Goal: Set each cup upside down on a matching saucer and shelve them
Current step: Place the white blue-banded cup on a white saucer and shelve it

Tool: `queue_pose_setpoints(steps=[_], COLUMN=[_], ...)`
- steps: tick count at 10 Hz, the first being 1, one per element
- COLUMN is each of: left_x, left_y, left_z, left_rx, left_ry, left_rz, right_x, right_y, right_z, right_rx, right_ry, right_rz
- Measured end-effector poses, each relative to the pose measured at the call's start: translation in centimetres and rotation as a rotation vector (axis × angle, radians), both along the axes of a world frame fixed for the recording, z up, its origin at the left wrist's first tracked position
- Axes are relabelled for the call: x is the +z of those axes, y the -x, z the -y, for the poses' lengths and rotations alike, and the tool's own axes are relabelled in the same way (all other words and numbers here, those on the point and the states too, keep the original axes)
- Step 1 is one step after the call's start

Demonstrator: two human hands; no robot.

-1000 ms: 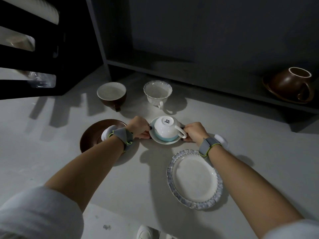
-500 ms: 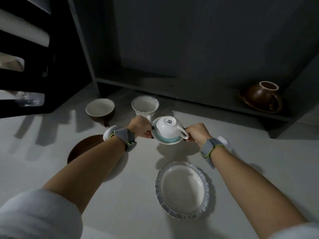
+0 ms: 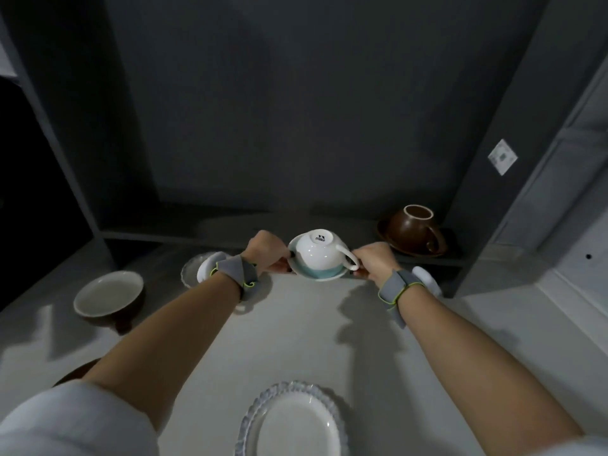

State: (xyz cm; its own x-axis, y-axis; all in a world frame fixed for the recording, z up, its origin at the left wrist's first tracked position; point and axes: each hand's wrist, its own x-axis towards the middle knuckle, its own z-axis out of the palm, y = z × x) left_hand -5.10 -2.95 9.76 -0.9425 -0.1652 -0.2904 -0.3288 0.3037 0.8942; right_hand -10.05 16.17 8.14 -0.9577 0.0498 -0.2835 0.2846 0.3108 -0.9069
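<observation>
Head view. Left hand [image 3: 267,251]: pinched on left rim of white-and-teal saucer [image 3: 318,274]. Right hand [image 3: 375,260]: pinched on right rim. Inverted white cup [image 3: 318,253]: seated on saucer, base up, handle toward right hand. Pair held level above table [image 3: 296,327], between hands. Shelf [image 3: 230,230]: directly ahead, beyond pair; free span left of shelved brown cup on brown saucer [image 3: 415,232]. Unshelved on table: brown cup [image 3: 108,296], scalloped white cup [image 3: 192,273] partly hidden, scalloped saucer [image 3: 296,422].
</observation>
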Motion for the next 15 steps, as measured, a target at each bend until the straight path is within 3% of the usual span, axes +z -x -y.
queue_pose_setpoints(steps=[6, 10, 13, 14, 15], left_x=[-1.7, -1.9, -1.2, -0.1, 1.1], left_y=[12.6, 13.4, 12.2, 10.9, 9.3], left_z=[-1.6, -1.6, -1.8, -0.9, -0.6], left_rx=[0.028, 0.076, 0.120, -0.054, 0.125], left_ry=[0.107, 0.110, 0.054, 0.358, 0.070], left_rz=[-0.004, -0.064, -0.037, -0.087, -0.089], right_x=[-1.1, -1.5, -0.8, 0.1, 0.9], right_y=[10.8, 12.3, 11.7, 11.1, 10.1], right_z=[-1.2, 0.3, -0.7, -0.9, -1.4], right_rx=[-0.173, -0.184, -0.058, -0.032, -0.007], right_ry=[0.115, 0.085, -0.003, -0.050, -0.120], right_rz=[0.104, 0.119, 0.039, 0.030, 0.001])
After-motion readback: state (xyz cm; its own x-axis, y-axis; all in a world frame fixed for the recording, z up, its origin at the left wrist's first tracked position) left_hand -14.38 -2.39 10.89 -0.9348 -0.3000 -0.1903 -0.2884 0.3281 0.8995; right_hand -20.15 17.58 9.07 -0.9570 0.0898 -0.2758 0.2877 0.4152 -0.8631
